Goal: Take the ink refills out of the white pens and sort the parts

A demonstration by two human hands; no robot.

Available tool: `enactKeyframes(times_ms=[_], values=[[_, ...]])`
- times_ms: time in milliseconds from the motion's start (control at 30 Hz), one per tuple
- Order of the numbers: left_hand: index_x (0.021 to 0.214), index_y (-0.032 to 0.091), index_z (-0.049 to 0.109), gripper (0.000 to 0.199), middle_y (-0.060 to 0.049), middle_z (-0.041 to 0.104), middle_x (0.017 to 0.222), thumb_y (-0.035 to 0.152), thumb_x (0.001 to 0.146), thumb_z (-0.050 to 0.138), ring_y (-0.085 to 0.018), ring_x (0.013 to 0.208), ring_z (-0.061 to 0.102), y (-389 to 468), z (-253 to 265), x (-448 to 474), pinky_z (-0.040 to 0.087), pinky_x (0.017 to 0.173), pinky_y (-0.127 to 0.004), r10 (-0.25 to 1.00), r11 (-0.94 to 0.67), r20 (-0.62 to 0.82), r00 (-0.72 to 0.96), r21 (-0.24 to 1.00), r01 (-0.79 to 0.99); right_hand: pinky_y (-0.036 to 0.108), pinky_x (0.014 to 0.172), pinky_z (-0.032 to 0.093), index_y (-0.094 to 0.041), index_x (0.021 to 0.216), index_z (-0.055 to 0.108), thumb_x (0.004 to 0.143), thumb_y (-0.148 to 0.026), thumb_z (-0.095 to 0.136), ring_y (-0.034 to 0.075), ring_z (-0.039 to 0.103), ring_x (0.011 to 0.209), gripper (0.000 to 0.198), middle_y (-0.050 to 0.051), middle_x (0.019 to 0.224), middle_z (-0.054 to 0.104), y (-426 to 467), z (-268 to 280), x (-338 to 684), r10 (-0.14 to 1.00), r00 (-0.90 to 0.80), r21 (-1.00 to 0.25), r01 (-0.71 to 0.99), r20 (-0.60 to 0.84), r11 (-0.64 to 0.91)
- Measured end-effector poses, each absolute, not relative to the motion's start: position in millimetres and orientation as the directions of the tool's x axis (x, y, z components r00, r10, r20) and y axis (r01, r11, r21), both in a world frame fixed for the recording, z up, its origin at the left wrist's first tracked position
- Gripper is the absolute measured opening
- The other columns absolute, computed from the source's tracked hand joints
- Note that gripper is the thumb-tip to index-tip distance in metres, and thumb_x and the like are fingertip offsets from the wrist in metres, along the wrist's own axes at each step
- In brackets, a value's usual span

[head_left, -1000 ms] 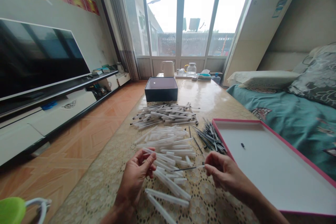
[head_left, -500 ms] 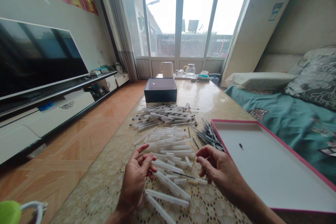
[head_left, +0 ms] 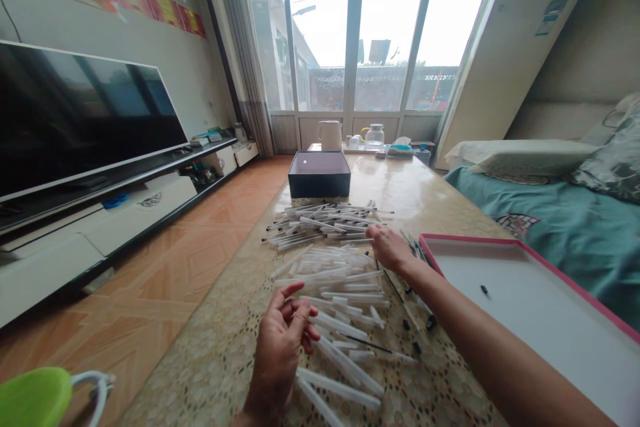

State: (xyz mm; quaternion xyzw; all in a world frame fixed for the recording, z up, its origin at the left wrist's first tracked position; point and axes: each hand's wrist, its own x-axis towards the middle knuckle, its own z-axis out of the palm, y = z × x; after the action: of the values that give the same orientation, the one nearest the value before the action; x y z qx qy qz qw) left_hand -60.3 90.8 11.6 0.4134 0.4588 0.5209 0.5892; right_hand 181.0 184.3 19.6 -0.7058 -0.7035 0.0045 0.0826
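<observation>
My left hand (head_left: 286,340) hovers palm-up beside the loose clear pen barrels (head_left: 345,340). Its fingers are loosely curled and apart from the thumb, with nothing visible in them. My right hand (head_left: 390,247) reaches forward to the right end of a pile of pens with dark tips (head_left: 320,221). Its fingers are bent together; what they hold, if anything, is hidden. Behind the wrist, dark pen refills (head_left: 416,248) are partly covered. A single refill (head_left: 370,343) lies across the barrels. Small black caps (head_left: 417,347) lie near my right forearm.
A dark blue box (head_left: 320,185) stands beyond the pens. On the right lies a pink-rimmed white tray (head_left: 540,320) with one small black piece (head_left: 484,290) inside. A kettle (head_left: 330,136) and a glass jug (head_left: 374,137) stand at the table's far end.
My right hand has moved forward from beside the barrels to the far pile of pens, uncovering black caps on the table. My left hand keeps much the same pose. The view has shifted slightly left.
</observation>
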Motion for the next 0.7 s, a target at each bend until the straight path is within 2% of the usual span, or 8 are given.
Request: enactKeyframes(times_ms=[233, 400, 533, 600, 700], values=[[0.103, 0.017, 0.048, 0.042, 0.004, 0.06, 0.062, 0.037, 0.07, 0.066, -0.009, 0.039, 0.053, 90, 10, -58, 0.035, 0.032, -0.016, 0.997, 0.079, -0.073, 0.038, 0.976, -0.203, 0.038, 0.079, 0.05, -0.017, 0.112, 0.054, 0.089, -0.029, 0.053, 0.019, 0.059, 0.094, 0.026, 0.006, 0.113, 0.057, 192, 8, 183, 0.995, 0.007, -0.003, 1.0, 0.102, -0.007], [0.101, 0.016, 0.05, 0.04, 0.004, 0.059, 0.062, 0.037, 0.07, 0.065, -0.009, 0.041, 0.053, 91, 7, -57, 0.037, 0.034, -0.017, 0.997, 0.07, -0.062, 0.052, 0.982, -0.177, 0.038, 0.078, 0.05, -0.017, 0.112, 0.054, 0.089, -0.029, 0.052, 0.018, 0.059, 0.093, 0.025, 0.006, 0.113, 0.057, 187, 9, 186, 0.993, 0.027, 0.023, 0.999, 0.111, -0.03], [0.097, 0.017, 0.054, 0.036, 0.003, 0.059, 0.062, 0.039, 0.071, 0.065, -0.01, 0.042, 0.053, 91, 5, -58, 0.038, 0.035, -0.019, 0.998, 0.046, -0.039, 0.052, 0.989, -0.139, 0.039, 0.08, 0.048, -0.017, 0.11, 0.055, 0.089, -0.03, 0.053, 0.019, 0.058, 0.094, 0.025, 0.006, 0.112, 0.057, 182, 18, 185, 0.987, 0.026, -0.01, 1.0, 0.157, -0.025], [0.094, 0.017, 0.057, 0.031, 0.002, 0.059, 0.063, 0.039, 0.073, 0.063, -0.012, 0.044, 0.055, 90, 5, -58, 0.039, 0.036, -0.02, 0.998, 0.011, -0.005, 0.058, 0.996, -0.092, 0.038, 0.081, 0.045, -0.014, 0.104, 0.056, 0.09, -0.025, 0.05, 0.02, 0.056, 0.096, 0.019, 0.009, 0.108, 0.058, 172, 27, 180, 0.98, 0.024, -0.053, 0.999, 0.195, -0.013], [0.091, 0.018, 0.061, 0.022, -0.002, 0.063, 0.07, 0.035, 0.076, 0.061, -0.016, 0.054, 0.06, 86, 8, -58, 0.047, 0.048, -0.025, 0.992, -0.11, 0.107, 0.074, 0.993, 0.043, 0.031, 0.078, 0.04, -0.014, 0.094, 0.053, 0.091, -0.016, 0.041, 0.019, 0.056, 0.089, 0.013, 0.011, 0.094, 0.061, 140, 39, 166, 0.971, -0.021, -0.149, 0.987, 0.237, 0.058]])
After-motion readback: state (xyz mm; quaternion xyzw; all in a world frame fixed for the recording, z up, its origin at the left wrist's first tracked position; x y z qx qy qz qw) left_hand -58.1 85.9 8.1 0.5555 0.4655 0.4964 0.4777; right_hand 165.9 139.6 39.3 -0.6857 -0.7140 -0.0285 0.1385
